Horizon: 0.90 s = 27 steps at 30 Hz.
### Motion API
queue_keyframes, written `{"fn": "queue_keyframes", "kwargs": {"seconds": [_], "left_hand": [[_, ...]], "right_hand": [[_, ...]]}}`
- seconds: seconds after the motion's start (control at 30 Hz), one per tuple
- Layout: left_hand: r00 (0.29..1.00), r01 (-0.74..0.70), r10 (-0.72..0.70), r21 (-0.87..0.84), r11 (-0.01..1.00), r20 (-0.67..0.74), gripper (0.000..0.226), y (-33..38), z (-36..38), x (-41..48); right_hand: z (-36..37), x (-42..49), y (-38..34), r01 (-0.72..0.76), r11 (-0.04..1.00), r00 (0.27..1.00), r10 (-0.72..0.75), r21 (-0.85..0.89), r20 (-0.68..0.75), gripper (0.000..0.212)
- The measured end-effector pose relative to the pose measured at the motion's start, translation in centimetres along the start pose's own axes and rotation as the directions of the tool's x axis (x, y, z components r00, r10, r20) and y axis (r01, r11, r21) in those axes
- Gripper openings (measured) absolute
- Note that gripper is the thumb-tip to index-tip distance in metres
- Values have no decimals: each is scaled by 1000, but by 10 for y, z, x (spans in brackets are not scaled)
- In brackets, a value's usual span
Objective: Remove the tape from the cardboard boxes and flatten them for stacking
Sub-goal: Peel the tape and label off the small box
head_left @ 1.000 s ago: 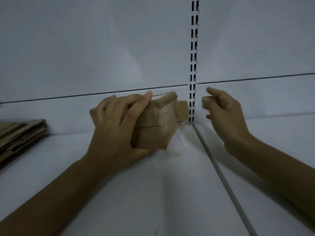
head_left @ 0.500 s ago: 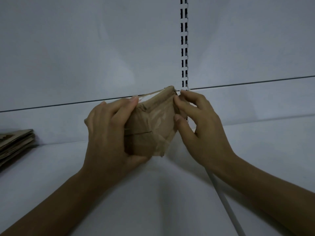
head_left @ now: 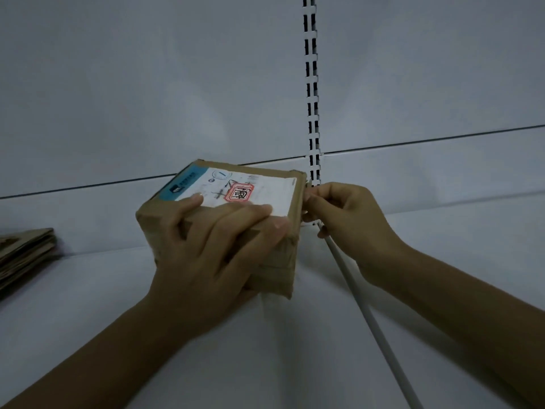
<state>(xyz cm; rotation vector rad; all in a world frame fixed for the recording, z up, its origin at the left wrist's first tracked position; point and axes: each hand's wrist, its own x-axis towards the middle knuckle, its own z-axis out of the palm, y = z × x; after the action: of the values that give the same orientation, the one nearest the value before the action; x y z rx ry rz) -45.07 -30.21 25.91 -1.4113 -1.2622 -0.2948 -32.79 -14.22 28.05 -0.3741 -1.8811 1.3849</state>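
A small brown cardboard box (head_left: 284, 261) wrapped in tape is held above the white shelf, its top face bearing a white shipping label (head_left: 250, 190) with a red stamp and a blue strip. My left hand (head_left: 212, 252) grips the box from the near side, fingers curled over the top and the label's lower edge. My right hand (head_left: 348, 222) is at the box's right upper corner, thumb and fingers pinching something small there, probably a tape end; the tape itself is too small to make out.
A stack of flattened cardboard (head_left: 23, 255) lies at the far left of the white shelf (head_left: 118, 290). A slotted upright (head_left: 312, 93) runs up the back panel. A white divider rail (head_left: 371, 320) runs toward me on the right.
The box has been turned so the labelled face is on top. My right hand has shifted to the box's right upper corner. The view has moved closer.
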Motion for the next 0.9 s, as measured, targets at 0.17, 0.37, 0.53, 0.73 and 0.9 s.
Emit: {"fn": "queue_keyframes", "kwargs": {"seconds": [0.17,0.37,0.53,0.73,0.9], "left_hand": [[993,121,-122,-90,989,0,56,0,-2,4],[993,-117,121,299,947,5,47,1,0,2],[980,-197,198,352,915,32,37,1,1,-2],[962,-272,245,344,899,118,46,-1,5,-6],[977,-213,212,276,937,33,45,0,6,-6]], "right_hand": [[1,-1,1,-118,987,993,120,109,-7,24],[10,-10,-7,-211,959,961,169,187,218,30],[2,-7,-9,-303,862,952,251,407,178,27],[-2,0,0,-445,777,894,362,444,263,25],[-2,2,4,-427,816,902,355,390,247,23]]}}
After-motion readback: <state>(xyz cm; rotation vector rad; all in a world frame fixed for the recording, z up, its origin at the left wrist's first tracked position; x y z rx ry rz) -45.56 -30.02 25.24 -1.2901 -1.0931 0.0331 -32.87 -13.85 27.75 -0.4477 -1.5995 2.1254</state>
